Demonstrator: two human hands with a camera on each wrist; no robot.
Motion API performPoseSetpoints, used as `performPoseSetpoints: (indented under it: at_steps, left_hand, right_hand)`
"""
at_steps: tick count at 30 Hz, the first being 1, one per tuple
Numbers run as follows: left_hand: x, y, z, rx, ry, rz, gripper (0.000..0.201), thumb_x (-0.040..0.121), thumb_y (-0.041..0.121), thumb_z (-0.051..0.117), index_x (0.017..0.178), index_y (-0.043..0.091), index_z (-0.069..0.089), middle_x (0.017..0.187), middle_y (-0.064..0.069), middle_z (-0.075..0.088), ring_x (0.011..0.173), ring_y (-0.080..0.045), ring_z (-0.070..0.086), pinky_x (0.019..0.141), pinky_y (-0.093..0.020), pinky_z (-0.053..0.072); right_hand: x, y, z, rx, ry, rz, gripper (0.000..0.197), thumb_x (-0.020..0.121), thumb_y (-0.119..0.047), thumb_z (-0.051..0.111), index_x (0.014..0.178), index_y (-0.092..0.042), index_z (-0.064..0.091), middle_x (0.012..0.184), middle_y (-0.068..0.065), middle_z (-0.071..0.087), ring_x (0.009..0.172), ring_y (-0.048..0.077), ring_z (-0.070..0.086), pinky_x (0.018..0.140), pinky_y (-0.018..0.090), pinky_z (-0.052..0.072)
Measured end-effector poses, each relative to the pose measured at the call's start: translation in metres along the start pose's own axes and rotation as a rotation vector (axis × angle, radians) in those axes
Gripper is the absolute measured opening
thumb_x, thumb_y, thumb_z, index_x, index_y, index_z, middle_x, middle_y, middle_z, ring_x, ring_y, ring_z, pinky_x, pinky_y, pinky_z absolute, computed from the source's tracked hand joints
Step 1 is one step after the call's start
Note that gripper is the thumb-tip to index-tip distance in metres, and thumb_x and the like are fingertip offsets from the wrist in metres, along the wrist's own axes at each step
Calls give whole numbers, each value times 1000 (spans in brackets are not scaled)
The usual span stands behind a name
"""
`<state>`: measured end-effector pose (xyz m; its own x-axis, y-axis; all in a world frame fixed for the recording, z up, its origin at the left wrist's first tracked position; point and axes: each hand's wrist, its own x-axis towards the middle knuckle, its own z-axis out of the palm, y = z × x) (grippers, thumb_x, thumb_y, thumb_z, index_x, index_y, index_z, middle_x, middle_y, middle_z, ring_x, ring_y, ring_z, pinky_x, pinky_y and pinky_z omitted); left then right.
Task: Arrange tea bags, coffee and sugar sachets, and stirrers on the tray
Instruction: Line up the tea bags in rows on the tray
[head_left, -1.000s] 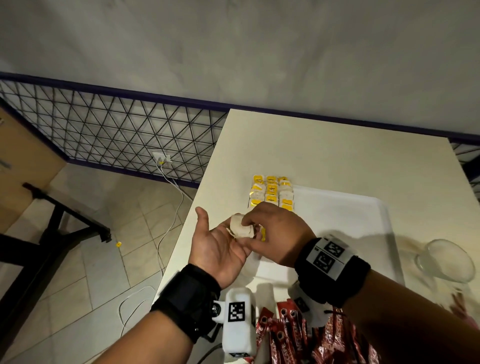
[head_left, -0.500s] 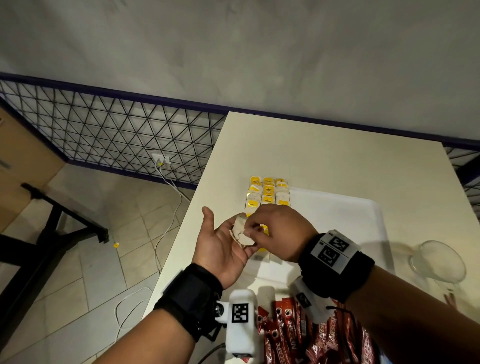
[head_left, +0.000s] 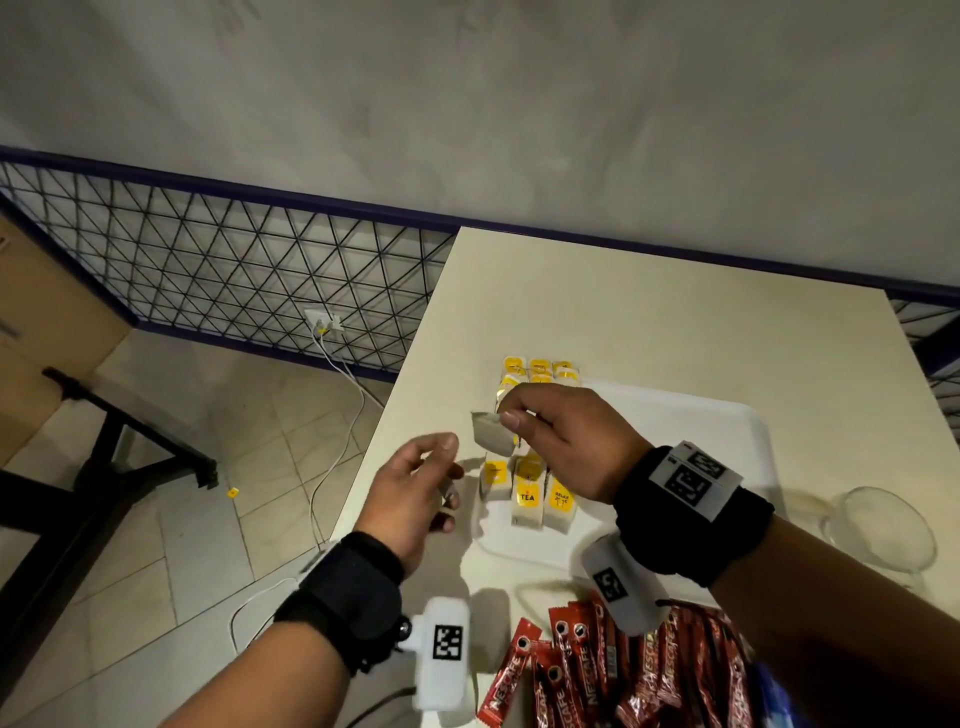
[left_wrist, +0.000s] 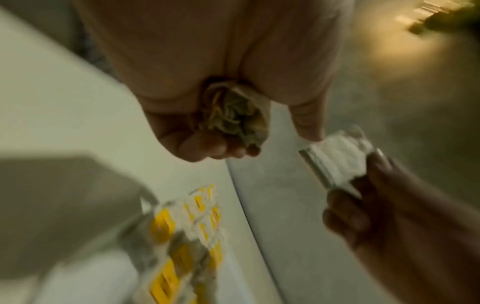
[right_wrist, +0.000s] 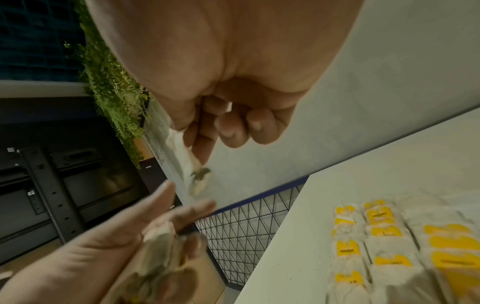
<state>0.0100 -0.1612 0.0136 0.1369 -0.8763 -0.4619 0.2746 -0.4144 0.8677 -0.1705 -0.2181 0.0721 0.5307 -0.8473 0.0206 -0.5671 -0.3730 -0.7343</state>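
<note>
Tea bags (head_left: 530, 483) are laid in rows at the 9 o'clock edge of the white tray (head_left: 691, 441). One loose tea bag (head_left: 488, 434) is pinched above them by the right hand (head_left: 569, 447); a crumpled bundle (left_wrist: 233, 117), seemingly more bags, is clutched in the left hand (head_left: 410, 499). Disturbed rows are the risk if the bag is dropped askew. Coffee sachets (head_left: 613, 670) lie off-tray at 6 o'clock.

L hand (head_left: 415, 488) mid-frame, fingers curled round crumpled paper; R hand (head_left: 566, 441) just right, higher, thumb+forefinger pinching a tea bag.
</note>
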Motion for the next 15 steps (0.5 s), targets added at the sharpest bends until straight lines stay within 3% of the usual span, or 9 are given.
performPoseSetpoints:
  at_steps: [2, 4, 6, 9, 12, 15]
  left_hand:
    - [1, 12, -7, 200, -107, 199, 42, 73, 28, 76, 114, 20, 66, 73, -1, 56, 54, -16, 47, 47, -26, 40]
    - [4, 22, -7, 366, -181, 303, 26, 78, 14, 77, 102, 21, 71, 69, 12, 59, 55, -8, 49, 50, -19, 43]
    - [10, 28, -5, 511, -177, 365, 6, 82, 15, 75, 83, 20, 73, 70, 17, 63, 58, 1, 53, 57, -14, 41]
    - [19, 25, -6, 722, -162, 449, 8, 83, 24, 75, 76, 28, 71, 79, 10, 65, 70, 1, 55, 66, -15, 41]
    - [25, 17, -12, 890, -142, 395, 8, 80, 31, 77, 82, 33, 69, 78, 8, 62, 62, -4, 49, 60, -14, 38]
    - [27, 9, -27, 959, -109, 309, 14, 78, 33, 78, 91, 30, 71, 75, 13, 61, 53, 1, 47, 56, -12, 36]
  right_hand:
    - [3, -2, 0, -6, -33, -44, 19, 99, -28, 48, 92, -19, 64, 78, -9, 58, 74, 3, 50, 67, 16, 38]
    - [5, -3, 1, -23, -42, -99, 21, 97, -28, 48, 94, -15, 65, 81, -8, 59, 77, -1, 50, 68, 12, 37]
    - [8, -3, 4, -14, -32, -77, 15, 95, -26, 55, 93, -16, 66, 83, -12, 58, 75, -7, 50, 66, 9, 35]
    - [11, 4, 10, -70, -29, -57, 10, 89, -28, 65, 94, -20, 67, 90, -9, 63, 77, -1, 50, 67, 11, 34]
    - [16, 14, 20, -186, -94, 5, 14, 93, -27, 58, 99, -20, 68, 95, -5, 67, 88, 10, 56, 77, 27, 42]
    - [19, 27, 36, -252, -218, 144, 20, 96, -29, 51, 105, -22, 67, 100, -1, 69, 94, 18, 59, 81, 30, 45]
